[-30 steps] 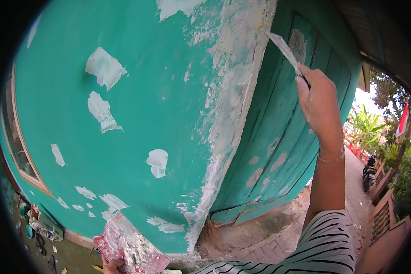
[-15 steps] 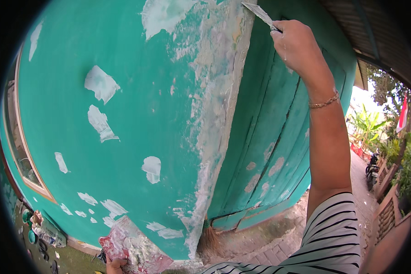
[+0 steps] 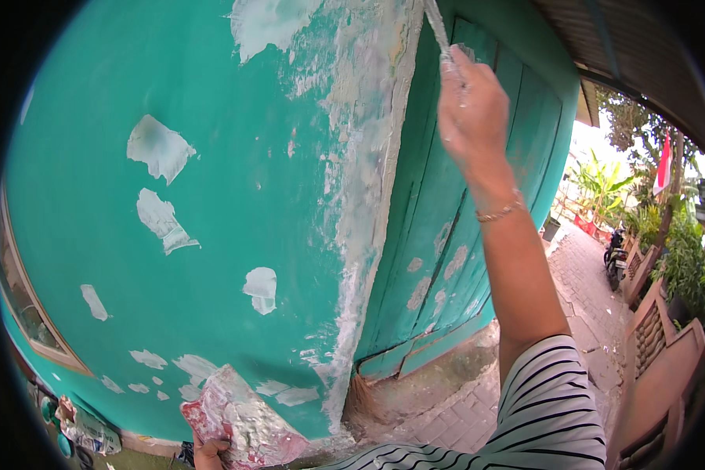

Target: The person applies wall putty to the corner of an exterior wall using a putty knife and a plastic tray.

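My right hand [image 3: 475, 110] is raised high and closed round the handle of a putty knife [image 3: 439, 28], whose blade runs up along the wall corner and out of the picture. White putty is smeared on the blade and fingers. Down the corner of the green wall [image 3: 211, 251] runs a rough band of putty [image 3: 364, 172], with several whitish patches beside it. At the lower left my left hand [image 3: 210, 452] grips a reddish board [image 3: 243, 423] loaded with wet putty, its fingers at the left edge.
A green wooden door [image 3: 454, 219] stands right of the corner. A straw broom [image 3: 362, 399] leans at its foot. Right of that run a brick path [image 3: 580, 298], a low fence [image 3: 650, 352] and a parked motorbike [image 3: 615, 258]. A window [image 3: 35, 313] and a sack [image 3: 94, 432] are at left.
My right hand and the putty knife have shifted left, closer to the corner, and the knife points more upward. The board has risen slightly to the right. The whole view has turned a little.
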`<state>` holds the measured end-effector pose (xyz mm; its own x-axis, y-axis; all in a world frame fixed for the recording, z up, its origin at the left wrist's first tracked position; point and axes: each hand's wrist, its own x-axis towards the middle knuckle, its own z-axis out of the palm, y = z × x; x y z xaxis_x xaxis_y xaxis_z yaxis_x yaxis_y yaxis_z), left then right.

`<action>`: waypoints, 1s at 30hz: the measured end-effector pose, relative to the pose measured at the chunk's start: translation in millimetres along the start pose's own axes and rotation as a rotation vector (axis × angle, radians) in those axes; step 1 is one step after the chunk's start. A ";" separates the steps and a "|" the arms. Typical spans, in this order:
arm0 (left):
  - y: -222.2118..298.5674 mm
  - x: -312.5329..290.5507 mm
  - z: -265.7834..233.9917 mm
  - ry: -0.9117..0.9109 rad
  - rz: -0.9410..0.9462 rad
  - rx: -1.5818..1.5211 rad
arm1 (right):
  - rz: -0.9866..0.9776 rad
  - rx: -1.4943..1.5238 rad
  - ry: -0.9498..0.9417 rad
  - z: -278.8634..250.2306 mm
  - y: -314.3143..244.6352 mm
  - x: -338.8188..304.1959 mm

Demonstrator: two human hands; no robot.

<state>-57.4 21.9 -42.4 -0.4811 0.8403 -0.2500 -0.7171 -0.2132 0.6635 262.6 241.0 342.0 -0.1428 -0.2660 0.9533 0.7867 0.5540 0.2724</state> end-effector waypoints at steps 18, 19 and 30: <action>63.7 48.7 -47.1 -0.137 -0.059 0.143 | 0.450 -0.287 -0.454 29.1 -78.3 -37.9; 65.9 47.7 -42.7 -0.150 -0.055 0.130 | 0.381 -0.253 -0.426 17.4 -85.7 -39.8; 56.4 74.7 -17.8 -0.254 -0.162 0.191 | 0.487 0.536 -1.104 -111.8 -180.7 -55.5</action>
<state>-142.7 63.8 -36.2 -0.2105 0.9578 -0.1955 -0.6550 0.0103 0.7555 195.5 67.5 225.3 -0.5267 0.6857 0.5024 0.5994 0.7187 -0.3525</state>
